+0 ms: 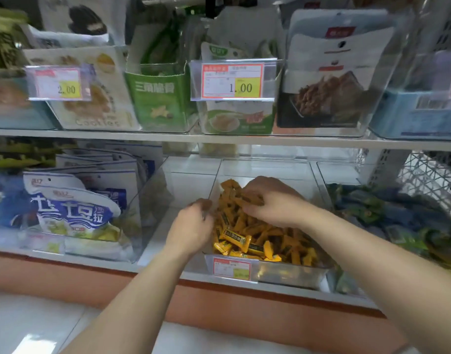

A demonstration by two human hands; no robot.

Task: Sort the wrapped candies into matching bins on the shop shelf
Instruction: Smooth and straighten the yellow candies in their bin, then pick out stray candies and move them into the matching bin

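A clear plastic bin (290, 275) on the lower shelf is heaped with several yellow-orange wrapped candies (260, 241). My left hand (191, 227) sits at the bin's left wall with fingers curled down; what it holds is hidden. My right hand (270, 200) reaches into the back of the heap and its curled fingers grip a bunch of the yellow candies. To the right, another bin holds blue and green wrapped candies (388, 213).
Left of the candy bin, a clear bin (152, 190) holds blue-and-white snack bags (76, 210). The upper shelf (219, 139) carries snack packets with price tags (234, 81). A white mesh basket (428, 180) stands at far right. The orange shelf base (244, 307) lies below.
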